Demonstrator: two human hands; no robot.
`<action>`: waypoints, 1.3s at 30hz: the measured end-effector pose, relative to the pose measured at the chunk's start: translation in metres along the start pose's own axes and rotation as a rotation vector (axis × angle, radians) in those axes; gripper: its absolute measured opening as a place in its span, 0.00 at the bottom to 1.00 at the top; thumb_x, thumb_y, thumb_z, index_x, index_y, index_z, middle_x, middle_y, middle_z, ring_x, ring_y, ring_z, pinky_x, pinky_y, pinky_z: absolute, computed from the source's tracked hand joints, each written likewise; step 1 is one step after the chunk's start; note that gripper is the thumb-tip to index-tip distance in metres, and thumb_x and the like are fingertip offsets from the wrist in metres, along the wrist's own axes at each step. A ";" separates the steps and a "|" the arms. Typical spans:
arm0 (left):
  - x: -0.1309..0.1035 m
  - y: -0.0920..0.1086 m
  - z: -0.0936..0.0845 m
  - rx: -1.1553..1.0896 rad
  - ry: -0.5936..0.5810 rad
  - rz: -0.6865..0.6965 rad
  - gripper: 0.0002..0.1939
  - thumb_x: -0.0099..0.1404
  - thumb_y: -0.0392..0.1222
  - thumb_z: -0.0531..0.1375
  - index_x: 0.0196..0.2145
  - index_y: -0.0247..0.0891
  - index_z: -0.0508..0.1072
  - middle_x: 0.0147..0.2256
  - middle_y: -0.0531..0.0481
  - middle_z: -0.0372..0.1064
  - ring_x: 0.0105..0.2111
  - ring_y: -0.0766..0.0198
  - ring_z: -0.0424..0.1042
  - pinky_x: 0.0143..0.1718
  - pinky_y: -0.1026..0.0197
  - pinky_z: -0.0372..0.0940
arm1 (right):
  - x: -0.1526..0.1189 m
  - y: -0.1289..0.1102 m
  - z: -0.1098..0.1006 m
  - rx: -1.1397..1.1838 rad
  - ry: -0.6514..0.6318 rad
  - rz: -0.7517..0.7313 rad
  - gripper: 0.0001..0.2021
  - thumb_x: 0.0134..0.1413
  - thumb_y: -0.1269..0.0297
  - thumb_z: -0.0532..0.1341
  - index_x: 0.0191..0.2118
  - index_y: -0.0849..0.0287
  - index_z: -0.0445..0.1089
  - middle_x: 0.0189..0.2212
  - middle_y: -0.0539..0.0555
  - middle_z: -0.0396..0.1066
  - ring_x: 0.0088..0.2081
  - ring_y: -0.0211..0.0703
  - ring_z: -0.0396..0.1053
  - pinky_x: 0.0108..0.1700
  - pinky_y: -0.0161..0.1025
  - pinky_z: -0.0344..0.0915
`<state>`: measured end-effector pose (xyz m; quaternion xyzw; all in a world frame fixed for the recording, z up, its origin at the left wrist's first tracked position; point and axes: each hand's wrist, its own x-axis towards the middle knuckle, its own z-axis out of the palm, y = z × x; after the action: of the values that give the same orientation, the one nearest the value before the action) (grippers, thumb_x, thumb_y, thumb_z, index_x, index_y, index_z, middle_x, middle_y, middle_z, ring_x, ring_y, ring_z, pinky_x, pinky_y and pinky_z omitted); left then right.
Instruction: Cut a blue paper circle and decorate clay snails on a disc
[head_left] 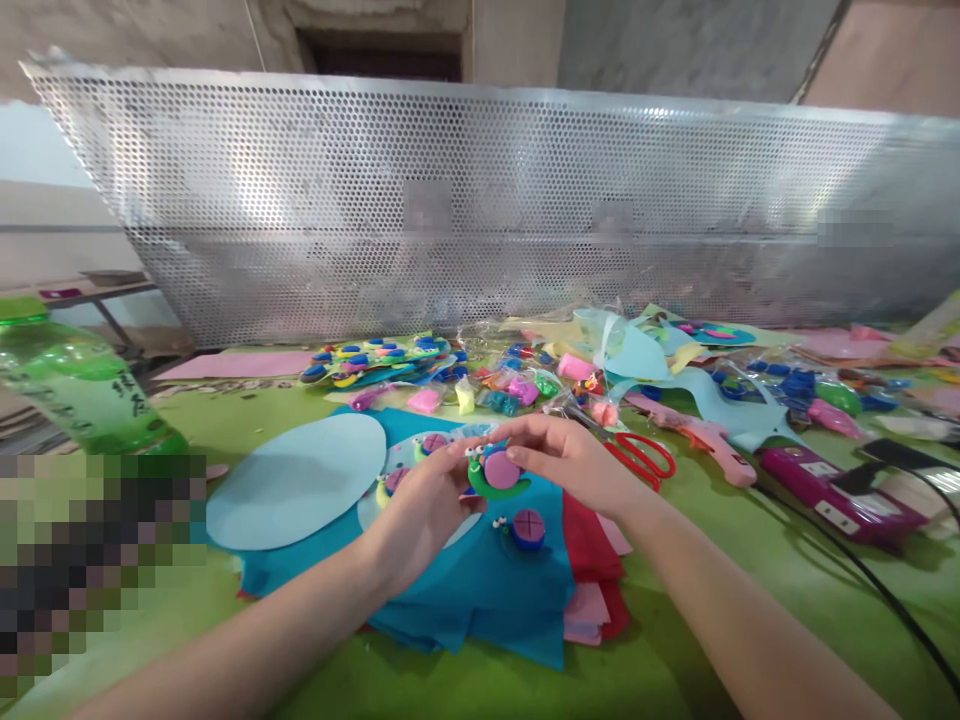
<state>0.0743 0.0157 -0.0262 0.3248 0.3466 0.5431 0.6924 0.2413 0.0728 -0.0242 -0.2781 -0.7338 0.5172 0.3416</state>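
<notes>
A clay snail (pixel 501 472) with a green body, a pinkish-purple shell and white googly eyes is held up between my two hands. My left hand (pixel 424 510) closes on its head side, fingers partly hidden behind it. The thumb of my right hand (pixel 559 455) presses the shell's upper right, with the other fingers curled over behind. Just below lies another snail (pixel 528 528), blue with a purple shell marked by a cross. It rests on stacked blue felt sheets (pixel 480 590). Two yellow-green snails (pixel 395 484) sit on a light blue disc, partly covered by my left hand.
A pale blue oval (pixel 296 482) lies left on the felt. Behind are bagged clay pieces (pixel 499 400) and a pile of finished snails (pixel 375 358). Red scissors (pixel 641 460), a pink glue gun (pixel 712 448) and a purple power strip (pixel 836 490) lie right. A green bottle (pixel 82 385) stands left.
</notes>
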 end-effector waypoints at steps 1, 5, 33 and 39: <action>0.001 -0.002 -0.001 0.049 -0.004 0.027 0.07 0.60 0.41 0.56 0.33 0.37 0.70 0.34 0.47 0.65 0.35 0.61 0.63 0.31 0.62 0.59 | 0.000 0.000 0.000 0.005 -0.005 -0.004 0.12 0.52 0.61 0.60 0.43 0.56 0.69 0.37 0.53 0.71 0.39 0.39 0.68 0.40 0.37 0.65; 0.004 -0.006 -0.004 0.139 0.013 0.079 0.11 0.57 0.44 0.61 0.36 0.37 0.69 0.37 0.47 0.64 0.36 0.61 0.62 0.31 0.62 0.60 | -0.001 -0.003 0.003 0.065 -0.029 -0.049 0.12 0.54 0.60 0.58 0.43 0.56 0.68 0.37 0.52 0.70 0.39 0.38 0.67 0.40 0.36 0.65; -0.001 -0.008 -0.006 0.216 0.088 0.083 0.07 0.59 0.44 0.58 0.34 0.39 0.65 0.31 0.55 0.63 0.31 0.69 0.63 0.30 0.67 0.58 | -0.005 -0.008 0.006 -0.042 -0.127 0.056 0.13 0.55 0.64 0.56 0.47 0.57 0.65 0.30 0.49 0.62 0.31 0.34 0.61 0.32 0.33 0.59; -0.002 -0.008 -0.004 0.159 0.014 0.096 0.07 0.59 0.45 0.56 0.33 0.39 0.66 0.30 0.52 0.64 0.32 0.64 0.64 0.32 0.62 0.59 | -0.003 -0.008 0.007 -0.058 -0.069 0.070 0.13 0.53 0.62 0.58 0.44 0.58 0.67 0.27 0.48 0.62 0.29 0.34 0.61 0.31 0.33 0.60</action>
<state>0.0749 0.0124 -0.0342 0.3913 0.3773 0.5488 0.6352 0.2372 0.0646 -0.0189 -0.2955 -0.7497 0.5165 0.2894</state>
